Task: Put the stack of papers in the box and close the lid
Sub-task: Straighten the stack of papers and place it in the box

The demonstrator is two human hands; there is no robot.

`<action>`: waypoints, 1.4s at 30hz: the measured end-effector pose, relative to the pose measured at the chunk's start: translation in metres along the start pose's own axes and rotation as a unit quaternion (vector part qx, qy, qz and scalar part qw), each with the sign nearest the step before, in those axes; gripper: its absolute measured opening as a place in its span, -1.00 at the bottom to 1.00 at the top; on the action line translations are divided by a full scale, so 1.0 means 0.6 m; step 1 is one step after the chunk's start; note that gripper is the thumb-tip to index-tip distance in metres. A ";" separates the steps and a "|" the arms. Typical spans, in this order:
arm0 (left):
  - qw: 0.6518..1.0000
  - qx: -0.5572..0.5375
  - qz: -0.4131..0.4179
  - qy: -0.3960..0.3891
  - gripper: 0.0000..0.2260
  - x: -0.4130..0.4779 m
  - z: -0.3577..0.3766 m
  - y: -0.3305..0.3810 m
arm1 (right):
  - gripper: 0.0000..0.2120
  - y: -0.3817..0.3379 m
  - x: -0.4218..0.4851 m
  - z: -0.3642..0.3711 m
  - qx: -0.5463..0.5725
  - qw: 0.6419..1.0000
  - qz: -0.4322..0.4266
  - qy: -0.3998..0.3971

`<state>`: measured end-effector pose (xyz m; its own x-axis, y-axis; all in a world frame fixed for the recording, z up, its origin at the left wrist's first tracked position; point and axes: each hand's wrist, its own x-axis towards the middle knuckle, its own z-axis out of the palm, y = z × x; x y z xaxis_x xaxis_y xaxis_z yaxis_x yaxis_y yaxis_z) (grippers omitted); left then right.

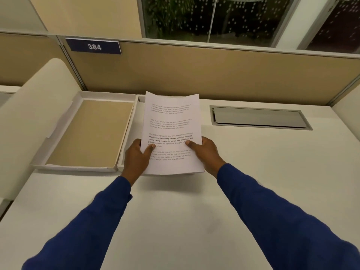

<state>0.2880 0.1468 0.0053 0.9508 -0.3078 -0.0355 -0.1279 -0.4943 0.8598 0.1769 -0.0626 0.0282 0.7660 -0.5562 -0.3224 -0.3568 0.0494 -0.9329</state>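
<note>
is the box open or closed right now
Open. The lid lies flipped beside the box, tan inside up, while both hands hold the papers over it.

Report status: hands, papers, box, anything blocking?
Left hand and right hand both grip the paper stack, held over the open box. Lid lies open to the left. Nothing seen blocking.

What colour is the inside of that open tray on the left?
Tan, like cardboard, inside the open tray, with white walls. The head view shows it plainly.
</note>
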 end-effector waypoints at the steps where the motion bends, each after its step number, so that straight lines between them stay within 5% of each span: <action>1: 1.000 0.008 -0.005 -0.004 -0.70 0.016 -0.007 -0.005 | -0.86 -0.003 0.016 0.013 0.000 1.000 0.008 -0.001; 18: 0.994 0.051 -0.072 -0.061 -0.63 0.160 0.001 -0.075 | -0.83 0.012 0.158 0.112 -0.066 0.992 0.097 0.053; 33: 0.993 0.074 -0.084 -0.046 -0.70 0.176 0.022 -0.080 | -0.72 0.018 0.180 0.116 -0.124 0.982 0.119 0.078; 38: 0.985 0.098 -0.137 -0.037 -0.58 0.167 0.016 -0.066 | -0.69 0.004 0.176 0.117 -0.164 0.976 0.116 0.085; 42: 0.990 0.077 -0.120 -0.019 -0.45 0.133 0.011 -0.053 | -0.44 -0.005 0.149 0.119 -0.192 0.973 0.100 0.078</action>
<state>0.3659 0.1327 -0.0282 0.9484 -0.1951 -0.2501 0.0560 -0.6733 0.7373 0.2846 -0.0536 -0.0096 0.5813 -0.6874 -0.4355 -0.6868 -0.1275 -0.7156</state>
